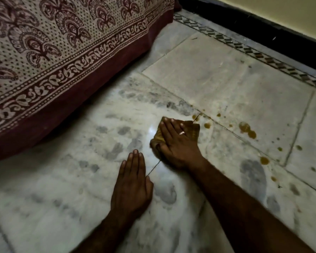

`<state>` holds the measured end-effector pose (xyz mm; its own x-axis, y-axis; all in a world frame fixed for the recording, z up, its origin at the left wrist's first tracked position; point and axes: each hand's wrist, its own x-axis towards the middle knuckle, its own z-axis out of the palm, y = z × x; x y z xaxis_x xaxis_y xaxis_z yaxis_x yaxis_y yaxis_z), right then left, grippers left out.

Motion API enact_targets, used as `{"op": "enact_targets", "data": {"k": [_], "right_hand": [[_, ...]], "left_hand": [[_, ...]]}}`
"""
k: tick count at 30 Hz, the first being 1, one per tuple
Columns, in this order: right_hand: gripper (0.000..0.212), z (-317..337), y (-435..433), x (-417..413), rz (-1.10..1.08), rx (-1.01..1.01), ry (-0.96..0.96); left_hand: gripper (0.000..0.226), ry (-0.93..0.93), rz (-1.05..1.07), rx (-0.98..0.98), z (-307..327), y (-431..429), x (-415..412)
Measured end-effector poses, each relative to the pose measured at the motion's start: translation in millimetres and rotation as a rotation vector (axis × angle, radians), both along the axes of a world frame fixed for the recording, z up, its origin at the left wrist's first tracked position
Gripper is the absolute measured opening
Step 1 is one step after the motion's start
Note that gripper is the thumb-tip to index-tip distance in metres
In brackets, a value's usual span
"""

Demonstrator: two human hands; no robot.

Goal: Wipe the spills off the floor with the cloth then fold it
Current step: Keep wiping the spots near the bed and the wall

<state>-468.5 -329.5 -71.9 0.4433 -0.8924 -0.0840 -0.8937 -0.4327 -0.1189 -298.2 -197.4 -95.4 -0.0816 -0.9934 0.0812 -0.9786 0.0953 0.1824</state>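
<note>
Where the pale marble floor [217, 84] fills most of our view, its grey-veined slabs run off to a patterned inlaid border [263, 57] and a dark skirting [254, 22] under a cream wall at the upper right. At the upper left a printed bedspread [58, 57], maroon on off-white with a scrolled hem, hangs down almost to the floor. We see brown spills [247, 130] scattered to the right of centre, the biggest blotch well apart from the cloth and smaller drops trailing toward the lower right, while one small drop [206, 125] lies just beside the cloth's right edge. Our right hand [177, 143] lies flat and spread on the cloth [192, 131], fingers apart and pointing up and to the left, a ring [182, 132] on one finger; it presses the cloth to the floor rather than closing around it. The cloth is a crumpled mustard-yellow rag, bunched under the palm, and its long axis runs from its lower left bulge by our thumb up to its right corner, which points toward the spills. Our left hand [132, 181] rests palm down on bare marble near it, fingers together and straight, holding nothing. A thin thread [153, 168] runs across the floor between the two hands.
</note>
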Motion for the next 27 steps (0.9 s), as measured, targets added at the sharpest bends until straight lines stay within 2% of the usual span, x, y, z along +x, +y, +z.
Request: {"op": "enact_targets", "data": {"k": [4, 8, 12, 15, 18, 21, 24, 27], "right_hand": [[0.069, -4.0, 51.5, 3.1, 0.073, -0.034, -0.022], [0.074, -2.1, 131.2, -60.6, 0.171, 0.012, -0.009], [0.072, 5.6, 130.6, -124.2, -0.108, -0.009, 0.027], [0.077, 5.0, 103.6, -89.1, -0.291, 0.027, -0.048], [0.072, -1.9, 133.7, -52.9, -0.241, -0.035, -0.085], [0.065, 0.7, 211.9, -70.9, -0.126, -0.045, -0.078], [0.069, 1.3, 255.5, -127.5, -0.223, -0.071, -0.02], [0.073, 1.1, 230.0, -168.1, -0.388, -0.025, 0.012]], "left_hand": [[0.063, -0.013, -0.017, -0.001, -0.6, 2.1, 0.2], [0.066, -0.004, -0.016, 0.021, -1.2, 1.0, 3.2], [0.071, 0.0, 0.011, 0.069, -3.4, -1.5, -1.0], [0.072, -0.019, 0.009, 0.089, -5.8, -1.4, -1.8], [0.072, -0.023, 0.015, 0.104, -3.0, 1.1, -6.9], [0.069, 0.002, -0.144, 0.062, -0.1, 20.2, -37.2], [0.067, 0.006, -0.302, 0.056, -1.8, 37.3, -68.6], [0.068, -0.007, -0.33, 0.056, -3.5, 36.2, -80.5]]}}
